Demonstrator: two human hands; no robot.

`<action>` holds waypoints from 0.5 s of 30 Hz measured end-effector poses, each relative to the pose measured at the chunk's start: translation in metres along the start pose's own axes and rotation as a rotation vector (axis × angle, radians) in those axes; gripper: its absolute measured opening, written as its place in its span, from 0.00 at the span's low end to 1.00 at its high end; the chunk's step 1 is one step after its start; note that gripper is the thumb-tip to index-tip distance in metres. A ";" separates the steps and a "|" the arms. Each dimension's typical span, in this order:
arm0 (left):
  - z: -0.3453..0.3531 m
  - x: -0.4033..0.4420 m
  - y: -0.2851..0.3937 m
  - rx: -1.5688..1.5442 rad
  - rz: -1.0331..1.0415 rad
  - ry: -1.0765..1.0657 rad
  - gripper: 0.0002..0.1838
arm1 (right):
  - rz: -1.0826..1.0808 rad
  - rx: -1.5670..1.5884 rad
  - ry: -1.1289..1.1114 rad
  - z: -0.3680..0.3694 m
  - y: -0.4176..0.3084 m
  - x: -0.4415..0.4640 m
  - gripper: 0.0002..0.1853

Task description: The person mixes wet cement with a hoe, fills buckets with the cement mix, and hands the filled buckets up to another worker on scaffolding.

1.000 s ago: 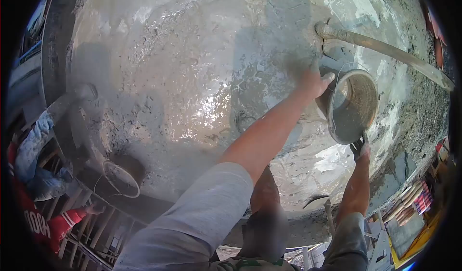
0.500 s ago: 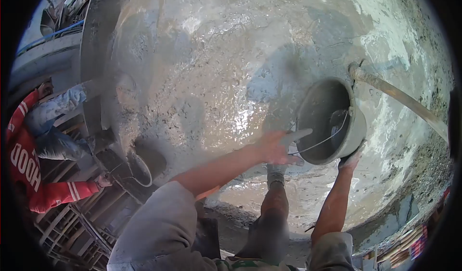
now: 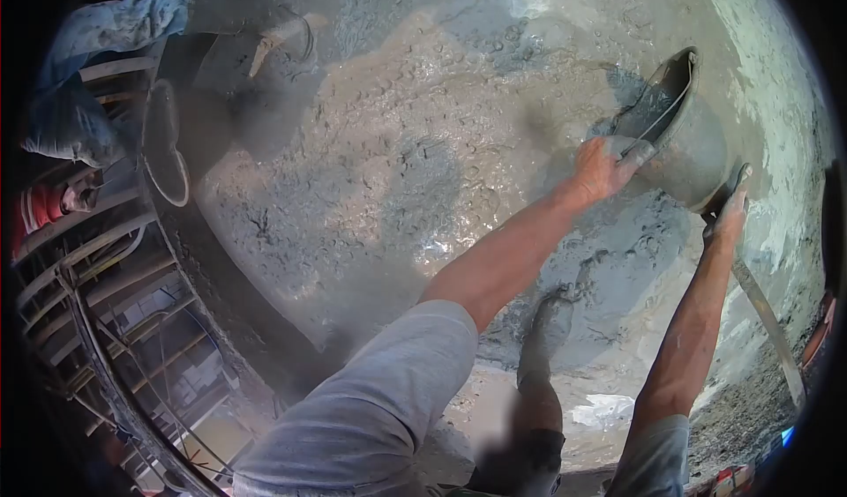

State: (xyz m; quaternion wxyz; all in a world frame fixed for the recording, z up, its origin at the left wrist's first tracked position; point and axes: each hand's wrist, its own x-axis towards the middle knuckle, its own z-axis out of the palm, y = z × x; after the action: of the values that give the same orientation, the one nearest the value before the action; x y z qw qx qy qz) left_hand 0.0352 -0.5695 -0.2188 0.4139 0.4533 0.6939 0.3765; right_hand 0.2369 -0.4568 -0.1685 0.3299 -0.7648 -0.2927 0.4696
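A grey bucket (image 3: 697,153) hangs tilted over wet cement mix (image 3: 388,171), its mouth turned away toward the upper left. My left hand (image 3: 609,169) is closed at the bucket's near rim, by the wire handle (image 3: 663,119). Under the bucket's base, my right hand (image 3: 729,208) grips the bottom edge, with its fingers partly hidden. The bucket's inside shows only as a dark sliver, so its contents cannot be made out.
At the left edge of the mix, a second bucket (image 3: 168,149) tilts beside a co-worker's jeans leg (image 3: 123,29) and red sleeve (image 3: 42,210). A long pole (image 3: 769,329) slants at the right. Metal bars (image 3: 115,365) lie lower left.
Both hands have carried the bucket up and right, tipping its mouth further away. My left hand has closed near its rim. The second bucket appears higher, and the view has shifted.
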 end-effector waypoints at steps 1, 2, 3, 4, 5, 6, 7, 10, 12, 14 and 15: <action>-0.024 0.001 -0.030 -0.047 -0.004 0.044 0.18 | -0.079 -0.094 0.013 0.038 0.008 0.026 0.56; -0.042 -0.002 -0.068 -0.099 -0.010 0.085 0.17 | 0.015 -0.115 -0.082 0.070 -0.001 0.014 0.56; -0.066 -0.010 -0.089 -0.146 -0.068 0.112 0.18 | -0.030 -0.180 -0.117 0.099 0.007 0.004 0.55; -0.095 -0.019 -0.103 -0.195 -0.126 0.142 0.18 | -0.074 -0.238 -0.152 0.129 0.017 -0.006 0.54; -0.124 -0.029 -0.117 -0.242 -0.243 0.168 0.21 | -0.116 -0.301 -0.194 0.161 0.030 -0.018 0.53; -0.149 -0.049 -0.132 -0.294 -0.380 0.193 0.24 | -0.194 -0.304 -0.192 0.182 0.048 -0.028 0.52; -0.162 -0.062 -0.167 -0.220 -0.336 0.229 0.22 | -0.272 -0.307 -0.188 0.205 0.061 -0.049 0.51; -0.218 -0.094 -0.227 -0.044 -0.161 0.213 0.16 | -0.177 -0.240 -0.345 0.250 0.064 -0.114 0.51; -0.261 -0.143 -0.253 -0.068 -0.069 0.260 0.16 | -0.227 -0.265 -0.272 0.287 0.099 -0.168 0.51; -0.307 -0.204 -0.289 -0.192 -0.039 0.364 0.17 | -0.315 -0.330 -0.300 0.325 0.113 -0.212 0.50; -0.332 -0.232 -0.305 -0.245 -0.051 0.404 0.17 | -0.584 -0.527 -0.442 0.342 0.116 -0.234 0.49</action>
State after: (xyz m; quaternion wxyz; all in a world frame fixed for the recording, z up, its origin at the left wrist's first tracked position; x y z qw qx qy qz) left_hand -0.3086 -0.9304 -0.3145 0.3281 0.2974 0.7229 0.5304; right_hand -0.1499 -0.6261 -0.2525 0.1722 -0.5895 -0.6693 0.4182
